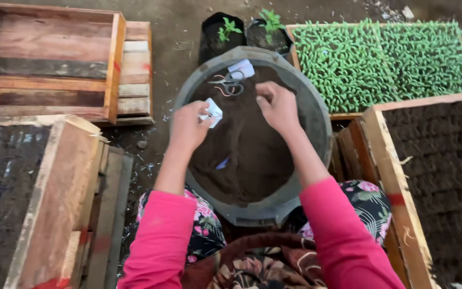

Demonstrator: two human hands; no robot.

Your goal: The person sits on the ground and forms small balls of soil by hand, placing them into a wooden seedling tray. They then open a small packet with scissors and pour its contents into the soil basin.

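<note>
Small white packet [212, 113], flat and pale with a bluish tinge, was pinched closed in the fingers of the left hand [188, 127], held above the soil in the round grey basin [316, 115]. Right hand [278, 105] hovered over the same soil just beside the packet, fingers loosely curled, holding nothing. Scissors [226, 85] lay on the soil at the basin's far side, touching a second white packet [241, 69]. Beyond the basin stood two black pots with seedlings [225, 33]; right of it, a wooden tray of green sprouts [386, 61]; left of it, empty wooden trays [49, 61].
</note>
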